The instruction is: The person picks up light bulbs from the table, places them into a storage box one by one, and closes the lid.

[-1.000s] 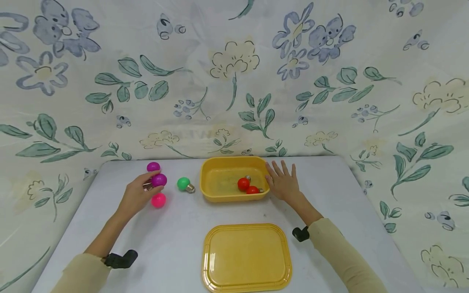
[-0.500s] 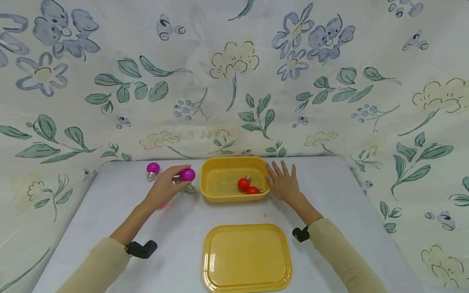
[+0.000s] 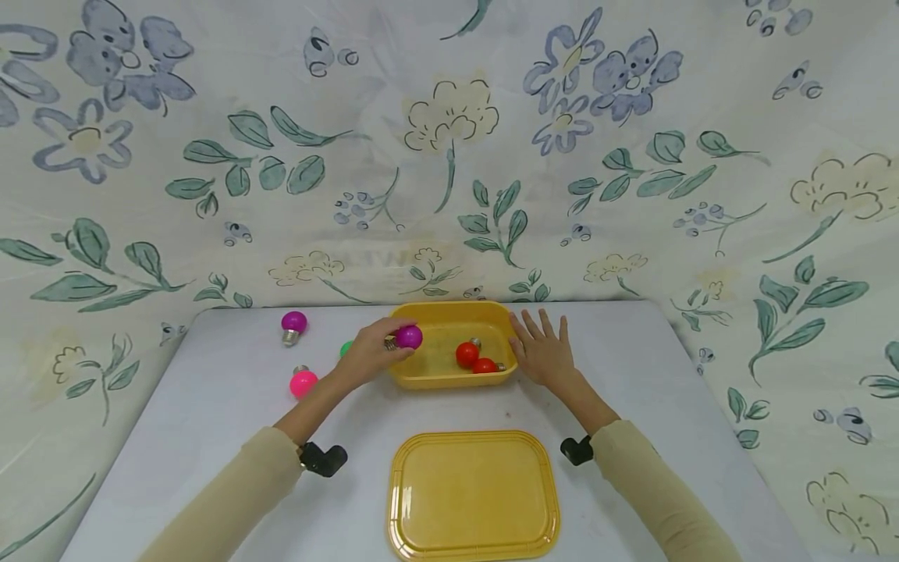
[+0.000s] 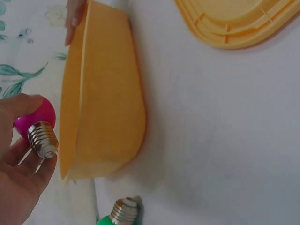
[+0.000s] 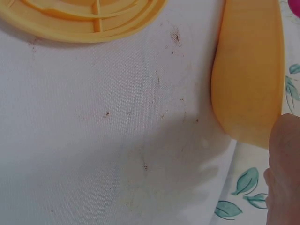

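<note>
While two tan cloth sleeves (image 3: 225, 492) come in from the near edge, each with a small black camera (image 3: 323, 459) at the wrist, a flat yellow lid (image 3: 474, 499) lies between them. It looks like shiny plastic, with round corners and a raised rim with little ribs across it. Under it is a white table (image 3: 618, 515), with a fine weave like cloth and small brown specks.

Farther back on the left sits a hot pink bulb (image 3: 303, 383), round like a ball, with its metal end pointing away. Next comes the yellow box (image 3: 449, 382), smooth plastic, deep, with round corners and an open top. Two red bulbs (image 3: 467, 354) lie inside, near its right end.

The left hand (image 3: 367, 351) pinches a shiny purple bulb (image 3: 410, 337) by its round part, thumb on one side and fingers on the other. This bulb is over the left end of the box, and its silver screw end has ridges. The right hand (image 3: 544, 355) has straight, spread fingers and touches the box's right end. The two hands are well apart.

A green bulb (image 3: 346, 348) hides partly behind the left hand. Farther left lies another purple bulb (image 3: 294, 321). At the very back hangs a pale, creased sheet (image 3: 393, 257) with green leaves and blue flowers.
</note>
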`<control>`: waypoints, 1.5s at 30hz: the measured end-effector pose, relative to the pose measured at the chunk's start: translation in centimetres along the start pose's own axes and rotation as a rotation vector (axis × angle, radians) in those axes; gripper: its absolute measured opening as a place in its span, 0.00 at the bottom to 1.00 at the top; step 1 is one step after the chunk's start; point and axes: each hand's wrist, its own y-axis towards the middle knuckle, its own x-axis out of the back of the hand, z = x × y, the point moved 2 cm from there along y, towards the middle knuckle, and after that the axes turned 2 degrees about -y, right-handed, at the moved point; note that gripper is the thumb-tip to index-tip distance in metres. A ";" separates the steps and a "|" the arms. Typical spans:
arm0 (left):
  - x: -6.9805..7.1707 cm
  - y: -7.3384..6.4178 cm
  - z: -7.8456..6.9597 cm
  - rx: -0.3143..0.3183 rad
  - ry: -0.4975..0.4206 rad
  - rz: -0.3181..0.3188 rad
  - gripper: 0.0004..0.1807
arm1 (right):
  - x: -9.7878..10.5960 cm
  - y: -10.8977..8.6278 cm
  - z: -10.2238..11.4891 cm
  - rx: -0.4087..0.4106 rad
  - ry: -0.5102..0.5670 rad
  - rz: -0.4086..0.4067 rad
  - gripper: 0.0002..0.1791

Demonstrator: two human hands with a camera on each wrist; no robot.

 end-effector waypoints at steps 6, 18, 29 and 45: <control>-2.0 0.8 -0.3 -0.002 -0.016 0.058 0.27 | 0.0 0.0 -0.1 0.000 0.013 0.015 0.34; -4.3 2.2 0.0 -0.019 0.042 0.103 0.25 | -0.3 0.3 -0.1 0.005 0.010 0.009 0.33; -5.7 3.1 0.0 0.022 0.126 0.183 0.24 | -0.3 0.3 -0.1 0.001 0.011 0.012 0.33; -7.2 4.0 -0.1 0.031 0.114 0.228 0.23 | -0.3 0.4 -0.2 0.001 0.023 0.014 0.33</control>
